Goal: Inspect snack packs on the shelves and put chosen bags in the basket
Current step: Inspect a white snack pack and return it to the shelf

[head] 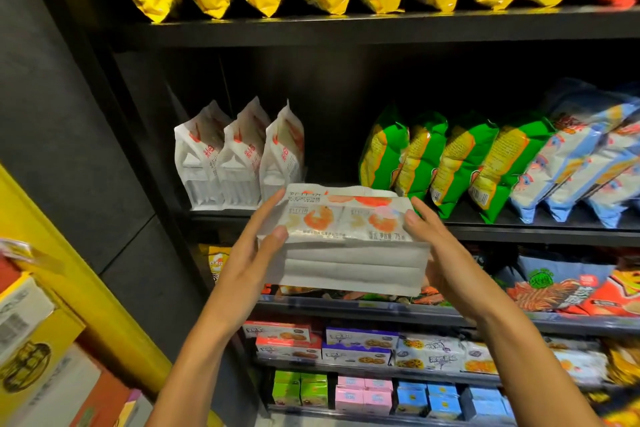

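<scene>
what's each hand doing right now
Left hand: grips the left end of the white snack pack.
Right hand: grips its right end.

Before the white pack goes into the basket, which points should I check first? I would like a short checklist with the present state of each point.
1. Left hand holds the white snack pack at its left end: ok.
2. Right hand holds its right end: ok.
3. Pack is clear of the shelf, held in front of it: ok.
4. Printed face is turned toward the camera for inspection: ok, though the small text is blurred.
5. Three matching white packs stand upright on the shelf: ok.
6. Basket position and free room in it: cannot tell, no basket is in view.
</scene>
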Tool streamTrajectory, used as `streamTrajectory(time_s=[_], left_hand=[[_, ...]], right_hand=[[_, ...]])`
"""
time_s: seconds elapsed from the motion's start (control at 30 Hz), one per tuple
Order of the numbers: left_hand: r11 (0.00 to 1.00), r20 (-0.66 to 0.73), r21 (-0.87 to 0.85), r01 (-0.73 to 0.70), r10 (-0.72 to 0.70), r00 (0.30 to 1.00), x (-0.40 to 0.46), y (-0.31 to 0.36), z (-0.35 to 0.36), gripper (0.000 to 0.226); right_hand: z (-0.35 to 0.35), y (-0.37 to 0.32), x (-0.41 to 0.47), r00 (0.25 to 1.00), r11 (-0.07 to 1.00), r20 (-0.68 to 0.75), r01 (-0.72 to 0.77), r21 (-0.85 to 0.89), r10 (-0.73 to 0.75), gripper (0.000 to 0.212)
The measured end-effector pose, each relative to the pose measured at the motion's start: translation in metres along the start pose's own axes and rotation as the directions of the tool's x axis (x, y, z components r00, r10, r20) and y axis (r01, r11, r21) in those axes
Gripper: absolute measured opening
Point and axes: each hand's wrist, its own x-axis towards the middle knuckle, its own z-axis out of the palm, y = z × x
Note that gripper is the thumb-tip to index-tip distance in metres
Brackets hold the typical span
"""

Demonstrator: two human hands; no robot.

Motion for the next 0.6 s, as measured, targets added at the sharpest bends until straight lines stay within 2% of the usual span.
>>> streamTrajectory(time_s=[0.1,0.13,0.2,0.3,0.5,0.6], left_hand=[[1.000,-0.018,0.017,0.020,-0.020,1.000,-0.002,0.004,-0.001,0.048],[0.999,-0.012,0.015,0.031,-0.031,0.999,-0.002,0.006,-0.002,0.047],[0.998,0.004,-0.009,0.067,-0.067,0.998,-0.003,0.008,-0.003,0.046],[0.987,0.038,-0.056,0.150,-0.148,0.988,-0.002,0.008,-0.008,0.052],[0.956,0.112,-0.128,0.264,-0.250,0.962,0.002,0.006,-0.012,0.054],[0.959,0.112,-0.115,0.257,-0.245,0.963,0.002,0.006,-0.012,0.042]], right_hand=[[-0.002,-0.003,-0.002,0.999,1.000,0.039,0.000,0.015,-0.001,0.093],[-0.003,-0.004,-0.003,0.999,1.000,0.045,-0.002,0.022,0.001,0.090],[-0.004,-0.007,-0.004,0.998,0.999,0.056,0.002,0.036,-0.004,0.070],[0.000,-0.013,-0.008,0.998,1.000,0.067,0.018,0.018,-0.019,0.049],[0.000,-0.015,-0.005,0.998,0.992,0.056,-0.025,-0.121,0.031,0.049],[0.000,-0.016,-0.008,0.995,0.990,0.103,0.008,-0.142,0.007,0.044]])
